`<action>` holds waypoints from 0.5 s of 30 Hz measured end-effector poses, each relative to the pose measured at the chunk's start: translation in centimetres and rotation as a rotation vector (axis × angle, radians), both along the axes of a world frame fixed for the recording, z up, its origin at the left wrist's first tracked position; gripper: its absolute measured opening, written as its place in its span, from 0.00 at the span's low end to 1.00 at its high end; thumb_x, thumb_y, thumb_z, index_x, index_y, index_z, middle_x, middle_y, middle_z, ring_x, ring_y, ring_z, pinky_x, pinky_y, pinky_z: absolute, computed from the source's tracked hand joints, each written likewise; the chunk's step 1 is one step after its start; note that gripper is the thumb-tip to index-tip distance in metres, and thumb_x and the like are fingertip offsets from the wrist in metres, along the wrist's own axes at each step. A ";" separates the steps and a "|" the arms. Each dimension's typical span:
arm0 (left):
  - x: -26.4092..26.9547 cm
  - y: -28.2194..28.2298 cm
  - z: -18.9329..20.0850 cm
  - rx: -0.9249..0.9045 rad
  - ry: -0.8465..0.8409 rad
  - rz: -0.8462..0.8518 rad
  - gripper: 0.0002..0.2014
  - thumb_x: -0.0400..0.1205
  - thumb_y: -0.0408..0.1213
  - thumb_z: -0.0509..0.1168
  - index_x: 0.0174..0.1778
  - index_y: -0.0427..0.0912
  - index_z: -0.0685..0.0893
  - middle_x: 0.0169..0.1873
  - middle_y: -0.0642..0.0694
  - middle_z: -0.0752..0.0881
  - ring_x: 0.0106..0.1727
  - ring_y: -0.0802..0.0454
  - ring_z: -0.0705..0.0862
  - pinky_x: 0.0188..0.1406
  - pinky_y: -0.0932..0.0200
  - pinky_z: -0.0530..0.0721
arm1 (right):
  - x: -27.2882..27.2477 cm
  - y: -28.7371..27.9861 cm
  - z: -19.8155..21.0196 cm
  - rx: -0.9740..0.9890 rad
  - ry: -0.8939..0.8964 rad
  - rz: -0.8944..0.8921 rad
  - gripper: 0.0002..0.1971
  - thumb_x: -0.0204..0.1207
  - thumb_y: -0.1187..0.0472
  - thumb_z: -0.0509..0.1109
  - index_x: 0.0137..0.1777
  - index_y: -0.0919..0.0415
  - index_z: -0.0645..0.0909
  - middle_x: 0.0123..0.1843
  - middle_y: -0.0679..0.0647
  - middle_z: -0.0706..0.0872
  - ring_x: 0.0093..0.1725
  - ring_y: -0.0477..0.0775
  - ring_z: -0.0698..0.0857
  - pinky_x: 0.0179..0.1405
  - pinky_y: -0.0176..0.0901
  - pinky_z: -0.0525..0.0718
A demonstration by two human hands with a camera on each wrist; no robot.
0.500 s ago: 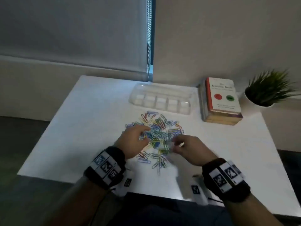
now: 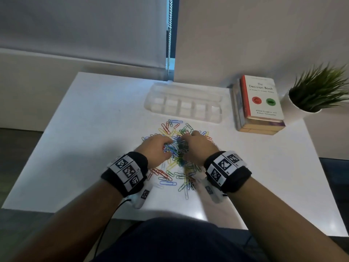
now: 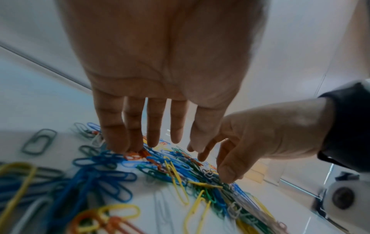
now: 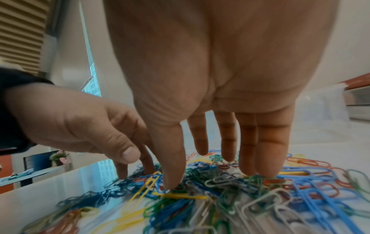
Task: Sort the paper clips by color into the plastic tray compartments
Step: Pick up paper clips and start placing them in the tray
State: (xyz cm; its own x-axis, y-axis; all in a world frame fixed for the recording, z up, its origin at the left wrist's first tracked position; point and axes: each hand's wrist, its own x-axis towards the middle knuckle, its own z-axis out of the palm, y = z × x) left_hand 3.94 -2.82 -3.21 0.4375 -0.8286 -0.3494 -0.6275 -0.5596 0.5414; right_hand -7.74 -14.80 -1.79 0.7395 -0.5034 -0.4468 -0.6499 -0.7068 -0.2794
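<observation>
A big pile of clips lies in the middle of the white table. The clips are blue, green, yellow, red and white, all mixed up.

Both hands are in the pile, side by side. The left hand is on the left part. Its fingers are straight and a bit spread, and the tips touch the clips. It pinches nothing. The right hand is on the right part, very near the left one. Its fingers are straight too, with the tips down on the clips. It holds nothing.

The clear tray sits on the far side of the pile, apart from it. Its small boxes look bare.

To the right of the tray lie books in a stack. A plant in a white pot stands at the far right corner.
</observation>
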 end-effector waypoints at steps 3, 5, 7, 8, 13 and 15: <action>0.0 0.0 -0.6 -0.011 0.030 0.013 0.23 0.79 0.41 0.69 0.71 0.48 0.79 0.66 0.48 0.79 0.65 0.51 0.78 0.68 0.54 0.75 | 0.1 0.1 -0.5 0.006 0.014 0.029 0.36 0.67 0.57 0.77 0.74 0.44 0.68 0.67 0.56 0.71 0.67 0.62 0.75 0.58 0.62 0.82; 0.1 -0.2 -1.2 -0.027 0.053 0.021 0.22 0.78 0.40 0.71 0.70 0.48 0.80 0.64 0.48 0.80 0.64 0.51 0.78 0.68 0.52 0.76 | 0.3 0.1 -0.9 -0.003 0.011 0.048 0.35 0.66 0.57 0.78 0.73 0.43 0.68 0.66 0.56 0.70 0.67 0.63 0.74 0.55 0.61 0.81; 0.2 -0.4 -1.7 -0.055 0.070 0.034 0.22 0.76 0.37 0.72 0.68 0.46 0.81 0.60 0.49 0.80 0.62 0.50 0.79 0.67 0.52 0.77 | 0.6 0.2 -1.3 -0.002 0.001 0.049 0.34 0.66 0.58 0.79 0.71 0.44 0.70 0.64 0.57 0.69 0.65 0.64 0.75 0.54 0.61 0.82; 0.2 -0.4 -1.9 -0.072 0.079 0.040 0.22 0.75 0.35 0.72 0.67 0.46 0.82 0.57 0.50 0.79 0.60 0.50 0.80 0.66 0.52 0.78 | 0.7 0.3 -1.4 0.007 -0.008 0.048 0.32 0.67 0.58 0.78 0.71 0.45 0.71 0.64 0.57 0.69 0.63 0.64 0.77 0.55 0.61 0.83; 0.4 -0.9 -2.6 -0.106 0.067 0.057 0.20 0.73 0.28 0.71 0.62 0.43 0.84 0.47 0.53 0.75 0.47 0.52 0.79 0.53 0.58 0.79 | 1.0 0.1 -1.6 0.038 -0.091 0.069 0.18 0.76 0.65 0.69 0.65 0.53 0.77 0.58 0.58 0.73 0.54 0.63 0.82 0.54 0.55 0.84; 0.5 -1.0 -2.9 -0.128 0.052 0.062 0.19 0.72 0.26 0.70 0.58 0.43 0.85 0.42 0.55 0.74 0.45 0.52 0.78 0.50 0.58 0.77 | 1.0 0.0 -1.5 0.044 -0.122 0.078 0.15 0.76 0.67 0.67 0.62 0.54 0.79 0.55 0.58 0.75 0.52 0.62 0.83 0.53 0.53 0.83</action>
